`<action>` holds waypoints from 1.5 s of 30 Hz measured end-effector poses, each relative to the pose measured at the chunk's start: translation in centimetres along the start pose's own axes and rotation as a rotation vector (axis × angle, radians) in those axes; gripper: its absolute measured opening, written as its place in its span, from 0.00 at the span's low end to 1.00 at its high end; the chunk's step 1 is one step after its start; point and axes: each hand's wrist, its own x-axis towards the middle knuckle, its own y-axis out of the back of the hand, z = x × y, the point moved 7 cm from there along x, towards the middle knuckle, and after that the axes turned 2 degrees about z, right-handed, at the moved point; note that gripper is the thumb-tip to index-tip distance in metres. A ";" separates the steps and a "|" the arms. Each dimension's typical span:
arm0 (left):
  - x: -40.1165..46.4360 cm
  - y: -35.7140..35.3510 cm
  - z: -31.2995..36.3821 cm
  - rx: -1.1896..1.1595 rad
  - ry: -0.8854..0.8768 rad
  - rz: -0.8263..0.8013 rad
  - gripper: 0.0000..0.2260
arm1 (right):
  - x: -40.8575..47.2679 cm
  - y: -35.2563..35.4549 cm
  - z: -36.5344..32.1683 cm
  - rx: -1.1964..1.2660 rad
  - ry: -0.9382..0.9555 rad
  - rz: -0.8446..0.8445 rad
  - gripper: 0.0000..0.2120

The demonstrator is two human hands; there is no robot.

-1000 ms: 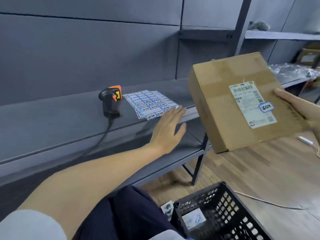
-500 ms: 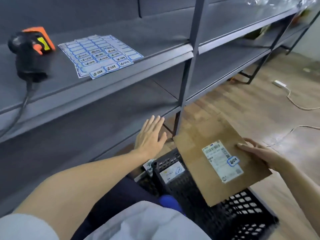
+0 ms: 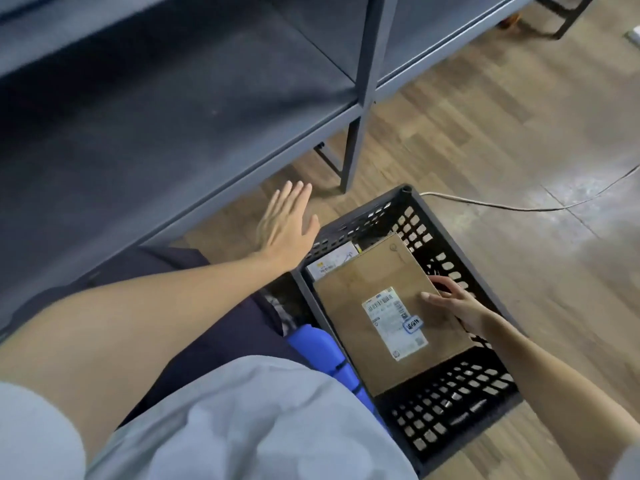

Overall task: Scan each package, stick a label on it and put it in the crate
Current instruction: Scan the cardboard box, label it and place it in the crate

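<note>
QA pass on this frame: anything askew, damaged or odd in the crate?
Nothing looks damaged. The cardboard package lies in the black crate, resting partly over a white package, with the small blue sticker overlapping its shipping label. The right hand holds its edge.

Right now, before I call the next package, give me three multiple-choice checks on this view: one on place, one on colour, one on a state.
1. Where is the cardboard package?
A. on the shelf
B. inside the crate
C. on the floor beside the crate

2. What colour is the crate?
A. black
B. white
C. red

3. How is the left hand?
A. gripping the crate rim
B. holding a scanner
C. open, holding nothing

Answers:
1 B: the crate's walls surround the package, with the right hand at its edge.
2 A: its perforated walls are black.
3 C: the fingers are spread straight, beside the crate's rim.
</note>
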 end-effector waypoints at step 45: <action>0.2 -5.0 -2.6 0.085 0.161 -0.075 0.24 | 12.2 -3.6 4.0 -0.377 -0.087 0.248 0.20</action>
